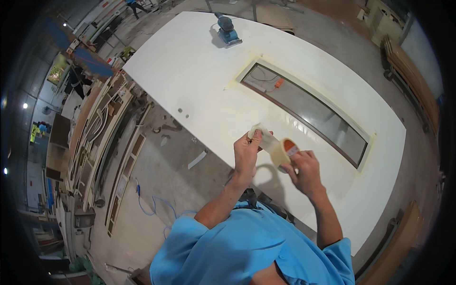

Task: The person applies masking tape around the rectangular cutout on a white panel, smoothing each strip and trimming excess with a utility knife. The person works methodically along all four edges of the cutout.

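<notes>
Pale-yellow tape roll [278,155] is being gripped by the right hand [305,171], core hole turned kinda that hand's way; its strip [269,141] is being pinched by the left hand [246,153], held lengthwise across the gap between them.

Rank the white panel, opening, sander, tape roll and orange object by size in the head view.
1. White panel
2. Opening
3. Sander and tape roll: too alike to rank, the roll being nearer
4. Orange object
</notes>
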The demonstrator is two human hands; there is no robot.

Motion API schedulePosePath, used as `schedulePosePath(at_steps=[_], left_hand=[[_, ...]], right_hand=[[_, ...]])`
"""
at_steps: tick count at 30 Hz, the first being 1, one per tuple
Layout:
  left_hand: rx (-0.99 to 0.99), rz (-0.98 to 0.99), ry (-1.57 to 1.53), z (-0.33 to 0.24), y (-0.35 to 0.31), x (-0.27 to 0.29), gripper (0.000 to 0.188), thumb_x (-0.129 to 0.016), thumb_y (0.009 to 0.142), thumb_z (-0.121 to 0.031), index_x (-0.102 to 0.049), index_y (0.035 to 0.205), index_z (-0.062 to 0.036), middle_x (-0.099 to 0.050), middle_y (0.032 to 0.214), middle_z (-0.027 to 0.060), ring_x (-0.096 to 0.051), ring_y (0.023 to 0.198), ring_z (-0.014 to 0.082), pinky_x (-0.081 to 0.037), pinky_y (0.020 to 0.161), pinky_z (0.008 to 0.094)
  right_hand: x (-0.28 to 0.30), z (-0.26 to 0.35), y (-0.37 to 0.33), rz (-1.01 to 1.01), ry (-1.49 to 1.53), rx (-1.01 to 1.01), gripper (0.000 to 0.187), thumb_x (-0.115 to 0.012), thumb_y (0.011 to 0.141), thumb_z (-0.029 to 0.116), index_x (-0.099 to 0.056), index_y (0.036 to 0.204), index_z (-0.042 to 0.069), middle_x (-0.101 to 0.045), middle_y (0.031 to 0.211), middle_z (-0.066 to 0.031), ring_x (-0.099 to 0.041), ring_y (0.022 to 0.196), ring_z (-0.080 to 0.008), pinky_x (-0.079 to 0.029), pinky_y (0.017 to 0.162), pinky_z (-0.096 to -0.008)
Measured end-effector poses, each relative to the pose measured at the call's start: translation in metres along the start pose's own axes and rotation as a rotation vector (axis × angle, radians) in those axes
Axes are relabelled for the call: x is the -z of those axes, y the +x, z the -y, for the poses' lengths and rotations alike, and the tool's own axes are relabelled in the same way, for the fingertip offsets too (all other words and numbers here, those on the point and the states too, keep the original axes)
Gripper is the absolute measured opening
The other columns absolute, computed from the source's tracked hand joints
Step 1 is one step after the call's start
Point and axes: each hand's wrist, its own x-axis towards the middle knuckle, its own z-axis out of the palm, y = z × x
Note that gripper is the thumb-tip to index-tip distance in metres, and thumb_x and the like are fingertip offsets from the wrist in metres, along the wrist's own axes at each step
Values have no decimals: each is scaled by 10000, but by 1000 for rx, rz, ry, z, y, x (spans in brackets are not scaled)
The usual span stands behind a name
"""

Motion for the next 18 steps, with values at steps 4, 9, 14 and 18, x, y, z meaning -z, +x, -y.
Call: schedulePosePath(at_steps=[4,9,14,18], left_hand=[[201,17,-143,-28,99,4,352,-590,1100,-261,-632,1285,35,-752,1169,182,-754,1011,242,-602,931,381],[309,26,-116,-48,230,40,373,-598,1094,-247,-605,1303,62,-740,1186,196,-737,1076,238,-599,944,381],[386,-108,-81,-30,346,91,362,-612,1086,-224,-604,1279,82,-732,1187,186,-724,1087,230,-587,971,377],[370,-176,-106,-37,378,125,320,-611,1083,-170,-576,1268,88,-679,1223,159,-677,1182,266,-562,1030,414]], right_hand=[[-5,-36,92,20,-210,-217,421,-795,877,436,-688,693,72,-624,605,-118,-568,578,-312,-441,665,-429],[-17,-66,177,270,20,-465,402,-803,881,405,-725,805,18,-657,700,-147,-631,746,-325,-482,733,-426],[-65,-82,240,417,515,-501,338,-808,895,292,-692,995,-9,-670,949,-213,-644,933,-409,-518,846,-473],[-86,-78,266,397,196,-423,247,-803,902,212,-698,991,6,-682,919,-217,-658,878,-407,-532,835,-483]])
